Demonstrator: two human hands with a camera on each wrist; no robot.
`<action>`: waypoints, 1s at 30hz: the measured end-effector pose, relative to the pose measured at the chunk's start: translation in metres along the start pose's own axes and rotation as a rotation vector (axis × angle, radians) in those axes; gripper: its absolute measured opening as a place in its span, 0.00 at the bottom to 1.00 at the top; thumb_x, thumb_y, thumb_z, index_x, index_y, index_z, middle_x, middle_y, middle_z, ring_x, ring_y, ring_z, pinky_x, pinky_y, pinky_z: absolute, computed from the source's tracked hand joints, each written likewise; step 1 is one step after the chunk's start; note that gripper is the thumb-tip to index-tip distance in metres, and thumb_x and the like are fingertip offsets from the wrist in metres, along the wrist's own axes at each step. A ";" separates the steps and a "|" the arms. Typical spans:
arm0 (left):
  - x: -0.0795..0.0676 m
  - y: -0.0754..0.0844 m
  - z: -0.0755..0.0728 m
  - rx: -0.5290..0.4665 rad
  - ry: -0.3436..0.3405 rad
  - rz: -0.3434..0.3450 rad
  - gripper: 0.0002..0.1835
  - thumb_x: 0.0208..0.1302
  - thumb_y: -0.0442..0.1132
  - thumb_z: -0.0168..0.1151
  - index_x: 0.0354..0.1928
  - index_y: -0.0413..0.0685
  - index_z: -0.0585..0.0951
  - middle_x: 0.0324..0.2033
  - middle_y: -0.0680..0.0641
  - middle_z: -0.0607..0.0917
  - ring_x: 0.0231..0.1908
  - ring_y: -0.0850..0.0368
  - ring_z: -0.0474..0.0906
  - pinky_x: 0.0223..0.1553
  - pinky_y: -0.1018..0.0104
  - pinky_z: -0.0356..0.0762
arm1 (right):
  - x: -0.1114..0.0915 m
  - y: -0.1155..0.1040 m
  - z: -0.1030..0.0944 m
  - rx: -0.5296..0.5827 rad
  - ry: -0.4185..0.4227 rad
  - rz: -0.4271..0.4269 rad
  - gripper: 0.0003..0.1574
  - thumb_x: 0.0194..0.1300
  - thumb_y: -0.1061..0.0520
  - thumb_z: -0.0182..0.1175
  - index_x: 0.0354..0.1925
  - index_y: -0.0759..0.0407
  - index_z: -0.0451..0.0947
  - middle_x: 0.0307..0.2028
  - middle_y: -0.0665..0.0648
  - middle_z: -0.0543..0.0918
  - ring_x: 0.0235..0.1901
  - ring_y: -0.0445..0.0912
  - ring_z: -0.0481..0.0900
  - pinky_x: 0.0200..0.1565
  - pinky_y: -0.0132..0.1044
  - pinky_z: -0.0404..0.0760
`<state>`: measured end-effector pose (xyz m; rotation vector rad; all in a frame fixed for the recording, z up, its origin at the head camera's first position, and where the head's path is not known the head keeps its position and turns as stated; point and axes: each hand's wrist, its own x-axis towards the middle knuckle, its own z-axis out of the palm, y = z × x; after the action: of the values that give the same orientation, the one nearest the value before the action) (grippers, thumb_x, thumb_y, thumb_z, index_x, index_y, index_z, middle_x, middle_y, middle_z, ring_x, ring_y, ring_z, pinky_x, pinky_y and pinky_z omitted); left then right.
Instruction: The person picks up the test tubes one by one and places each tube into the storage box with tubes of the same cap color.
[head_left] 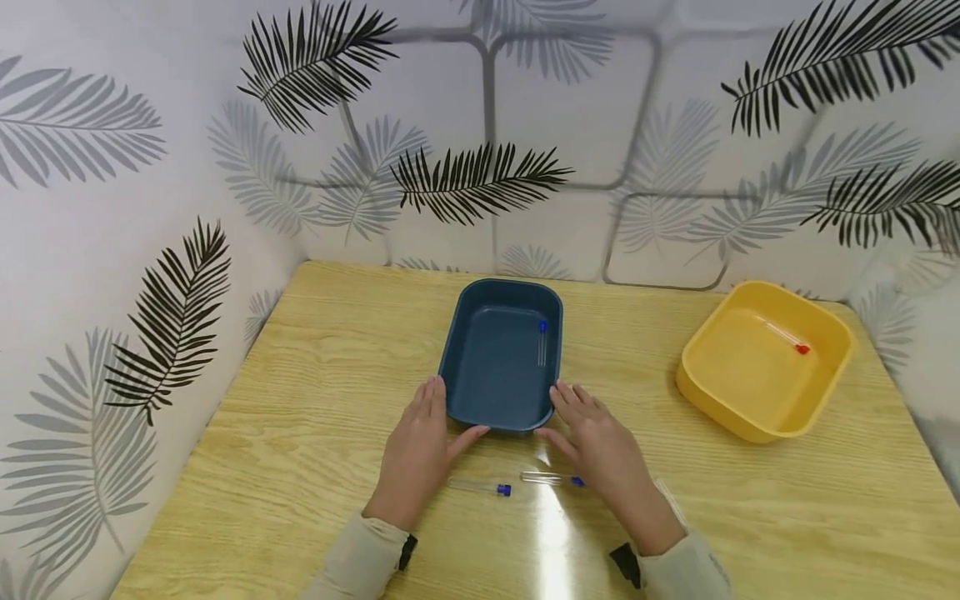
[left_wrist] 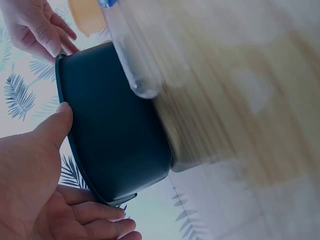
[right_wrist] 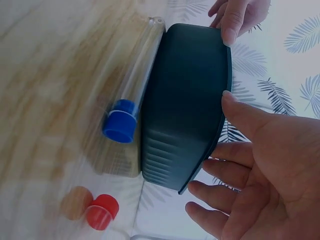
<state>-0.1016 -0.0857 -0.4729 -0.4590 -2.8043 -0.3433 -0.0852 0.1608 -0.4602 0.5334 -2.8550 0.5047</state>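
Observation:
Both hands frame the near end of a dark blue tray [head_left: 498,367]. My left hand [head_left: 416,446] touches the left rim with its fingers, its thumb along the near edge. On the other side my right hand [head_left: 603,442] lies the same way, thumb at the near rim and fingers along the right wall. Inside the tray rests a clear test tube with a blue cap [head_left: 543,342]. Two more blue-capped tubes lie on the table nearer me, a left tube [head_left: 480,487] and a right tube [head_left: 551,477] whose cap is beside the right thumb.
A yellow tray [head_left: 738,367] stands to the right, holding a red-capped tube [head_left: 783,336]. Another clear tube [head_left: 670,502] lies partly hidden by the right wrist; a red cap [right_wrist: 102,212] shows in the right wrist view. A patterned wall [head_left: 442,108] rises behind the wooden table [head_left: 337,350].

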 end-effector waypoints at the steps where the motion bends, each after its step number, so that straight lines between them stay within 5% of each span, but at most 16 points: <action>1: 0.000 -0.001 0.000 0.013 0.000 0.005 0.50 0.56 0.68 0.55 0.64 0.29 0.63 0.59 0.33 0.70 0.60 0.43 0.67 0.54 0.55 0.70 | 0.000 0.000 0.000 0.005 0.000 -0.001 0.39 0.59 0.43 0.62 0.62 0.63 0.69 0.62 0.61 0.69 0.60 0.57 0.67 0.53 0.50 0.72; 8: -0.003 -0.003 -0.002 0.040 0.000 0.058 0.52 0.56 0.68 0.54 0.66 0.28 0.58 0.62 0.30 0.64 0.63 0.40 0.61 0.57 0.52 0.66 | -0.006 0.004 0.000 0.052 0.029 0.033 0.48 0.60 0.43 0.62 0.70 0.60 0.54 0.64 0.63 0.64 0.61 0.58 0.66 0.46 0.52 0.76; 16: 0.007 0.008 -0.011 0.007 -0.044 0.131 0.53 0.59 0.71 0.46 0.70 0.33 0.52 0.68 0.35 0.54 0.69 0.45 0.48 0.64 0.51 0.55 | -0.031 0.030 -0.030 0.088 0.021 0.143 0.48 0.65 0.40 0.54 0.72 0.59 0.47 0.67 0.63 0.58 0.65 0.58 0.58 0.55 0.58 0.66; 25: 0.029 0.057 -0.019 -0.059 -0.119 0.275 0.50 0.62 0.70 0.40 0.71 0.37 0.46 0.70 0.37 0.48 0.70 0.47 0.40 0.65 0.52 0.51 | -0.067 0.076 -0.067 0.059 0.065 0.259 0.48 0.67 0.44 0.55 0.71 0.65 0.45 0.68 0.69 0.53 0.67 0.61 0.49 0.53 0.65 0.61; 30: 0.043 0.095 -0.022 -0.066 -0.134 0.371 0.50 0.63 0.70 0.36 0.71 0.37 0.43 0.71 0.39 0.44 0.70 0.50 0.36 0.66 0.55 0.47 | -0.082 0.101 -0.085 0.088 0.050 0.339 0.49 0.69 0.43 0.50 0.70 0.70 0.41 0.68 0.72 0.47 0.69 0.61 0.40 0.60 0.63 0.49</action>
<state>-0.1032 0.0076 -0.4212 -1.0326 -2.7589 -0.3326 -0.0376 0.3059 -0.4315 0.0444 -2.8956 0.6882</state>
